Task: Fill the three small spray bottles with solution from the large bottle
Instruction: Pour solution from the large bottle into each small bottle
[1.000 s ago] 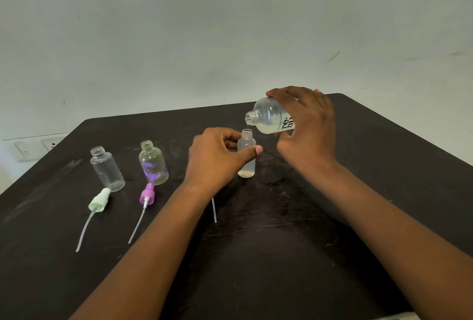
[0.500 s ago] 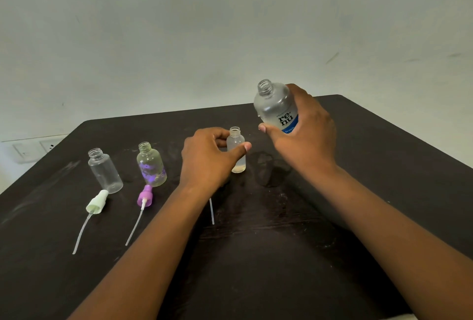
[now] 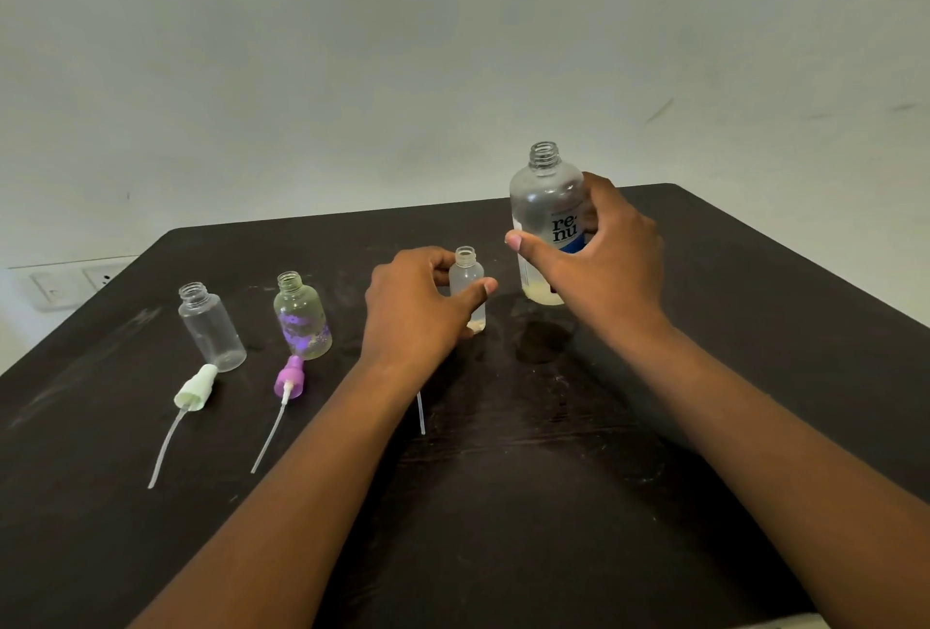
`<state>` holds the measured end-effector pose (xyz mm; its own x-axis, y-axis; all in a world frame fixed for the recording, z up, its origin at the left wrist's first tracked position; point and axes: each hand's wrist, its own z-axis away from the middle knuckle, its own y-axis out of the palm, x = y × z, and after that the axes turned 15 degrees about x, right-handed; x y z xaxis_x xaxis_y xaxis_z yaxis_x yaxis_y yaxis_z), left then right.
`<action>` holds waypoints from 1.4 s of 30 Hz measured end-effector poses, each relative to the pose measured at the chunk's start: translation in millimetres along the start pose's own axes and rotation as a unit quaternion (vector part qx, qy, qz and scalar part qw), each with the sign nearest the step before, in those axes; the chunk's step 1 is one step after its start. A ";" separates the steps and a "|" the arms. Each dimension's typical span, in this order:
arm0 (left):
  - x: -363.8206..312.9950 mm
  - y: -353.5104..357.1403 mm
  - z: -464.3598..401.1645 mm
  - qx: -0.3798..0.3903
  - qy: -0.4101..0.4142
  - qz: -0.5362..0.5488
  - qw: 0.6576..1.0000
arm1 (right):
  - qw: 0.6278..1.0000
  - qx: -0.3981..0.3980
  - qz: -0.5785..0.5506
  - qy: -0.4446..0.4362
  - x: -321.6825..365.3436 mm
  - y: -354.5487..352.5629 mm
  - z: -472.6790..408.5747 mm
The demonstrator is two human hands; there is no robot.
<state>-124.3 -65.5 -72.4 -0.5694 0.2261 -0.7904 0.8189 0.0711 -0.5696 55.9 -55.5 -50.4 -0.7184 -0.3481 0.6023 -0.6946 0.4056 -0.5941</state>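
The right hand [image 3: 604,256] wraps the upright big bottle [image 3: 546,221] at two o'clock on the surface [image 3: 503,502]; nearly empty, it likely feels light and slick, best gripped mid-body. The left hand [image 3: 417,306] pinches the small bottle [image 3: 468,284], probably tippy, at centre.

Large bottle [image 3: 546,206] label reads "re-nu", prob. brand.

3 sm bottles [image 3: 212,329], 1 lg bottle [image 3: 546,206], 2 spray caps [image 3: 195,388]
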 end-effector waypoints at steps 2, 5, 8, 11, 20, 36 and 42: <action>-0.3 0.1 0.0 0.001 0.002 -0.003 1.000 | 1.000 0.003 0.002 0.002 0.0 -0.1 0.3; -2.4 0.3 1.3 0.000 0.004 -0.014 1.000 | 1.000 0.004 0.003 0.002 1.0 -0.3 0.6; -4.5 1.1 2.1 -0.002 0.002 -0.026 1.000 | 1.000 0.006 0.004 -0.002 2.4 0.1 1.6; -7.8 0.2 4.1 0.003 0.002 -0.028 1.000 | 1.000 0.007 0.006 0.001 3.4 0.2 2.6; -15.8 -7.3 10.4 -0.026 0.014 -0.040 0.999 | 1.000 0.000 0.013 -0.003 3.2 1.8 3.7; -16.0 -71.4 44.3 -0.244 -0.018 -0.127 0.961 | 1.000 0.000 0.020 -0.023 7.3 -0.9 5.2; 7.1 -76.1 65.2 -0.223 -0.111 -0.152 0.956 | 0.999 0.003 0.006 -0.032 11.3 -3.0 7.3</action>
<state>-195.4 -132.7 -49.4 -0.7464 -0.0792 -0.6607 0.5348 0.5195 -0.6664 49.5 -66.8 -45.7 -0.7280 -0.3968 0.5590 -0.6854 0.4057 -0.6047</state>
